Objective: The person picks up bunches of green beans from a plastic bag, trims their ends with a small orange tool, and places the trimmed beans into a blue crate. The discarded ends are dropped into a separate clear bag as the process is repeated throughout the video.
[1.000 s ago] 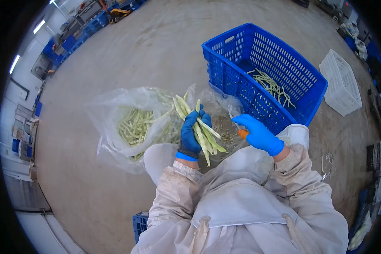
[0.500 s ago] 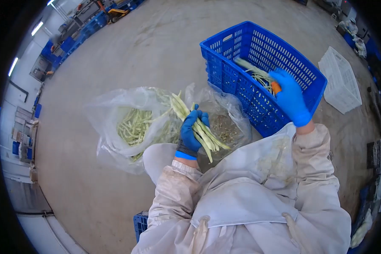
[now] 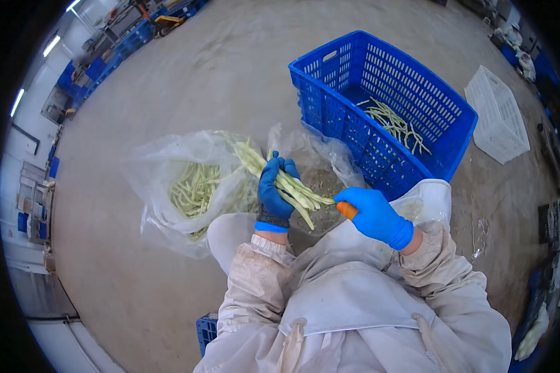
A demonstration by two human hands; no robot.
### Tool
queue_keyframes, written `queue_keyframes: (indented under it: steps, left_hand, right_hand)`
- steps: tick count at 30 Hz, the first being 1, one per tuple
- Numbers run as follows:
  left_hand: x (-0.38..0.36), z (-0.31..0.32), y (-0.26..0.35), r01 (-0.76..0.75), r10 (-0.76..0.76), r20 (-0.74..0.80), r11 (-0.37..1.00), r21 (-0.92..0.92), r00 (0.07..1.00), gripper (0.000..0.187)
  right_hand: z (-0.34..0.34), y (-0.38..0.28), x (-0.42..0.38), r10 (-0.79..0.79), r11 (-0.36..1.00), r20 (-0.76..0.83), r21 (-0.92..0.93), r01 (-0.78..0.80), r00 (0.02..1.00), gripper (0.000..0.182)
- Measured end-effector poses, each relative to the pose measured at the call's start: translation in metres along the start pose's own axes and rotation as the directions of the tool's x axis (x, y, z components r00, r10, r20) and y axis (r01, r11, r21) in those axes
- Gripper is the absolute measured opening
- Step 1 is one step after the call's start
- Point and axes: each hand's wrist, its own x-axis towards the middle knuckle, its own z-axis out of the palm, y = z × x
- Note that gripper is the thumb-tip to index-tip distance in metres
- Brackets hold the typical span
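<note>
My left hand, in a blue glove with a dark cuff, is closed around a bunch of pale green beans. The bean ends stick out on both sides of the fist. My right hand, gloved in bright blue, grips a small tool with an orange handle; its working end cannot be made out. The fingertips of that hand are at the right-hand tips of the bunch. Left of my left hand, a clear plastic bag holds many more beans. Another clear bag with small scraps lies beneath the hands.
A blue slatted crate stands ahead on the right, with loose beans on its bottom. Behind it on the right sits a white crate. A blue crate corner shows at lower left. People in white are far off at upper right.
My right hand has come from over the blue crate back to the bean bunch, keeping the orange-handled tool. The beans it carried now lie in the crate. My left hand has barely moved.
</note>
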Motion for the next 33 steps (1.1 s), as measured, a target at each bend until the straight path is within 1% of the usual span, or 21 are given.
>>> queue_keyframes:
  steps: [3, 4, 6, 9, 11, 12, 14, 15, 16, 17, 18, 19, 21, 22, 24, 25, 27, 29, 31, 32, 33]
  left_hand:
    - [-0.001, -0.001, 0.003, 0.080, -0.080, -0.006, 0.997, 0.007, 0.997, 0.030]
    - [-0.002, -0.003, 0.004, 0.078, -0.078, -0.007, 0.997, 0.006, 0.997, 0.030]
    - [-0.003, -0.007, 0.004, 0.285, -0.302, 0.238, 0.953, 0.101, 0.923, 0.035]
    - [-0.019, 0.015, -0.003, 0.406, -0.406, 0.199, 0.913, 0.043, 0.892, 0.042]
    - [-0.020, 0.015, -0.003, 0.417, -0.419, 0.241, 0.907, 0.062, 0.875, 0.046]
    - [-0.023, 0.017, -0.003, 0.411, -0.424, 0.255, 0.906, 0.106, 0.869, 0.047]
    - [-0.024, 0.023, -0.002, 0.394, -0.421, 0.272, 0.907, 0.150, 0.865, 0.049]
    - [-0.024, 0.025, -0.002, 0.333, -0.362, 0.254, 0.931, 0.153, 0.897, 0.049]
    - [-0.026, 0.025, -0.002, 0.278, -0.310, 0.233, 0.947, 0.162, 0.922, 0.050]
    - [-0.023, 0.022, -0.001, 0.279, -0.313, 0.234, 0.946, 0.166, 0.920, 0.050]
    - [-0.017, 0.018, -0.003, 0.209, -0.251, 0.205, 0.956, 0.208, 0.946, 0.051]
    - [-0.014, 0.015, -0.004, 0.140, -0.186, 0.172, 0.959, 0.248, 0.967, 0.052]
    - [-0.015, 0.013, -0.008, 0.102, -0.165, 0.221, 0.957, 0.272, 0.961, 0.054]
    - [-0.014, 0.014, -0.012, 0.105, -0.157, 0.192, 0.962, 0.253, 0.969, 0.054]
    - [-0.010, 0.008, -0.012, 0.129, -0.171, 0.190, 0.968, 0.215, 0.967, 0.052]
    - [-0.009, 0.008, -0.011, 0.128, -0.170, 0.189, 0.968, 0.217, 0.967, 0.052]
    - [-0.009, 0.007, -0.007, 0.089, -0.096, 0.031, 0.979, 0.185, 0.995, 0.047]
    - [-0.006, -0.001, -0.003, 0.085, -0.089, 0.031, 0.989, 0.121, 0.996, 0.042]
    - [-0.005, -0.002, 0.000, 0.057, -0.057, -0.002, 0.997, 0.045, 0.998, 0.039]
    - [-0.005, -0.001, 0.000, 0.028, -0.028, 0.000, 1.000, 0.011, 1.000, 0.035]
    - [-0.005, 0.000, -0.001, 0.028, -0.028, 0.005, 1.000, 0.006, 1.000, 0.035]
  right_hand:
    - [0.000, -0.003, 0.001, -0.126, 0.987, -0.025, -0.105, 0.123, 0.992, 0.011]
    - [-0.002, -0.009, 0.001, -0.206, 0.974, 0.075, -0.083, 0.212, 0.976, 0.011]
    - [-0.004, -0.019, 0.000, -0.283, 0.954, 0.172, -0.054, 0.296, 0.944, 0.011]
    - [-0.003, -0.023, 0.002, -0.422, 0.907, 0.249, 0.125, 0.403, 0.872, 0.015]
    - [-0.007, 0.000, 0.011, -0.129, 0.967, -0.039, 0.215, 0.135, 0.991, 0.018]
    - [-0.012, 0.014, 0.016, -0.129, 0.968, -0.039, 0.213, 0.134, 0.991, 0.018]
    - [-0.022, 0.045, 0.024, 0.238, 0.940, -0.327, 0.316, -0.131, 0.915, 0.028]
    - [-0.019, 0.060, 0.020, 0.237, 0.938, -0.322, 0.320, -0.130, 0.917, 0.028]
    - [-0.014, 0.063, 0.014, -0.003, 0.998, -0.289, -0.060, -0.014, 0.957, 0.032]
    - [-0.011, 0.065, 0.010, -0.222, 0.894, -0.168, -0.428, 0.132, 0.960, 0.036]
    - [-0.008, 0.066, 0.004, 0.133, 0.984, 0.018, 0.114, -0.134, 0.991, 0.044]
    - [-0.009, 0.042, 0.004, 0.132, 0.985, 0.022, 0.109, -0.134, 0.991, 0.044]
    - [-0.008, -0.004, 0.001, 0.215, 0.756, 0.301, 0.550, -0.354, 0.929, 0.040]
    - [-0.007, -0.009, 0.001, 0.217, 0.754, 0.299, 0.553, -0.354, 0.929, 0.040]
    - [-0.007, -0.014, 0.003, 0.164, 0.958, 0.229, 0.195, -0.210, 0.960, 0.032]
    - [-0.014, -0.012, 0.004, 0.162, 0.958, 0.229, 0.196, -0.209, 0.960, 0.032]
    - [-0.042, 0.003, 0.010, -0.141, 0.977, -0.077, -0.174, 0.126, 0.987, 0.026]
    - [-0.081, 0.014, 0.024, -0.204, 0.930, -0.183, -0.343, 0.132, 0.962, 0.026]
    - [-0.117, 0.044, 0.034, -0.022, 0.886, -0.359, -0.439, -0.148, 0.933, 0.029]
    - [-0.120, 0.050, 0.035, -0.020, 0.885, -0.360, -0.440, -0.151, 0.933, 0.029]
    - [-0.121, 0.058, 0.037, -0.171, 0.754, -0.455, -0.631, -0.180, 0.874, 0.031]
